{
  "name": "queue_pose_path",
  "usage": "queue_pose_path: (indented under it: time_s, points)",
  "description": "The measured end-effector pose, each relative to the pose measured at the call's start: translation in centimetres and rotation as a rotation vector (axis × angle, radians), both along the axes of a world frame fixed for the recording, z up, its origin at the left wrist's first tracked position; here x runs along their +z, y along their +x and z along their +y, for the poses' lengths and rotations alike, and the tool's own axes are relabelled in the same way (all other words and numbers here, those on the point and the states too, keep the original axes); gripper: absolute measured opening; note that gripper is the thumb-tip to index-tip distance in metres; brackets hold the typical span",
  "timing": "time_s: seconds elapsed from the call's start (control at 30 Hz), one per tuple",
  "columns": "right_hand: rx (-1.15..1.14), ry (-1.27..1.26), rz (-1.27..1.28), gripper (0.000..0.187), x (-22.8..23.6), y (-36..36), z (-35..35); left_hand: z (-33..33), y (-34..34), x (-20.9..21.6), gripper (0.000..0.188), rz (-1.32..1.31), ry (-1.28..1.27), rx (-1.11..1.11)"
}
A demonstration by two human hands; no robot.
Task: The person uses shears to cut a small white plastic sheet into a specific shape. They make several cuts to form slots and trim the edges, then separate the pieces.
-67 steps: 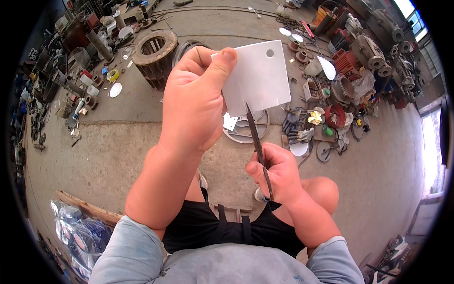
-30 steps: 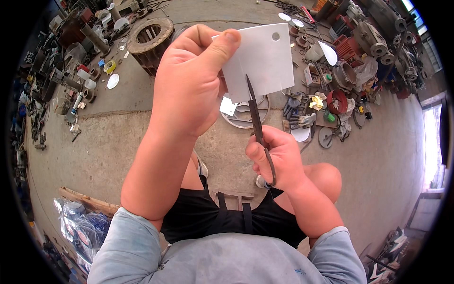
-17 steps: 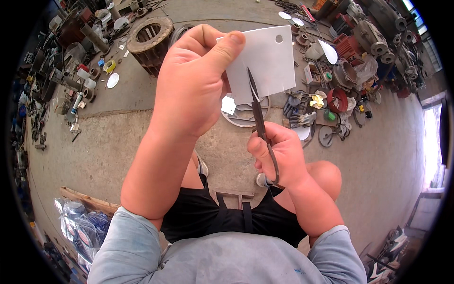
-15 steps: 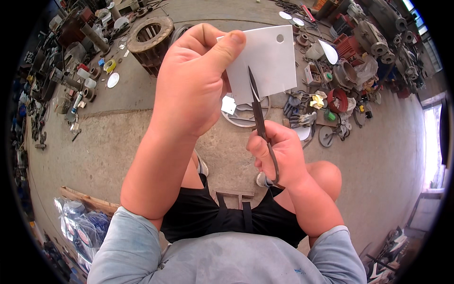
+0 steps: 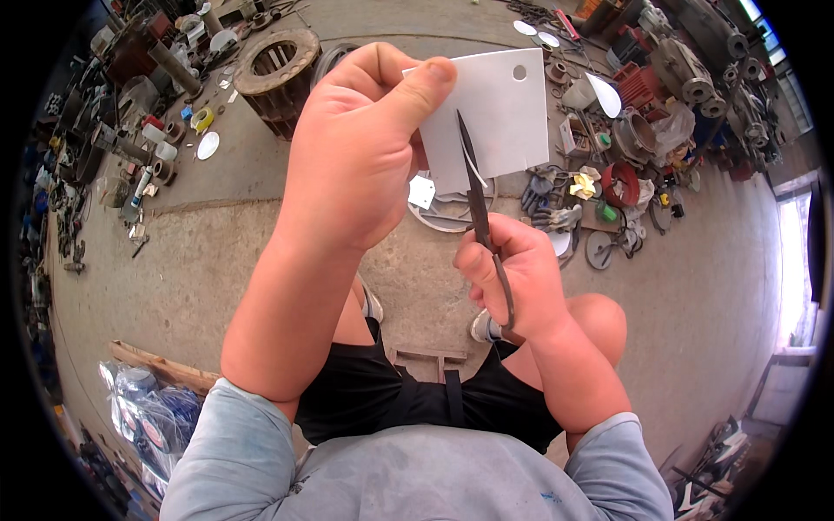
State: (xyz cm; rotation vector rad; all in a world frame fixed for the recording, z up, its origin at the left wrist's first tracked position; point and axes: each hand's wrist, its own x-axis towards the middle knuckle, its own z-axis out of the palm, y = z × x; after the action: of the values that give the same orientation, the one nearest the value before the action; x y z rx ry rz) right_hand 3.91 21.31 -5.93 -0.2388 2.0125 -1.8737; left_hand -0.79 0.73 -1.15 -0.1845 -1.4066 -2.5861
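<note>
My left hand (image 5: 352,143) is closed on a white sheet (image 5: 508,122), pinching its upper left part between thumb and fingers. The sheet looks like stiff paper or card and has a round hole in its upper right corner. In my right hand (image 5: 519,273) is a pair of dark metal scissors (image 5: 479,208), with my fingers closed round the handles. One blade lies over the face of the sheet, pointing up, with the lower edge between the blades. A thin sliver of the sheet's edge curls beside the blade. Beneath, a smaller white piece (image 5: 421,192) lies on a spoked metal ring (image 5: 447,217).
Dark work gloves (image 5: 547,204), a red ring (image 5: 620,185) and metal parts lie on the floor at right. A slotted metal cylinder (image 5: 278,74) stands at far left. Plastic-wrapped items (image 5: 156,417) sit by a wooden plank (image 5: 165,366) at near left.
The scissor blades have reached slightly higher along the sheet, and my right hand has shifted a little. The sheet has moved slightly right. My left hand keeps its hold.
</note>
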Motion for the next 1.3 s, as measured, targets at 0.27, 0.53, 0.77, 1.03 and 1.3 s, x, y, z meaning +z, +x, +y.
queue_pose_path:
  time_s: [0.27, 0.53, 0.77, 1.03, 1.3]
  points:
    - [0.011, -0.01, -0.092, 0.049, 0.8, 0.2, -0.2, -0.1, 0.2, -0.1, 0.021, -0.006, 0.022, 0.005]
    - [-0.042, -0.037, 0.032, 0.05, -1.7, 0.7, -0.2, 0.0, -0.2, -0.2, 0.018, -0.087, -0.065, 0.166]
    - [-0.258, 0.07, 0.436, 0.042, 1.0, -2.3, -0.3, 2.4, -1.5, -2.6, 0.018, -0.136, -0.121, 0.143]
    - [-0.431, 0.054, 0.558, 0.02, 2.0, -3.8, 0.7, 4.5, -1.1, -2.9, 0.016, -0.165, -0.248, 0.027]
    - [-0.483, 0.054, 0.563, 0.025, 2.7, -5.4, 2.8, 6.4, 0.5, -2.8, 0.019, -0.081, -0.506, 0.011]
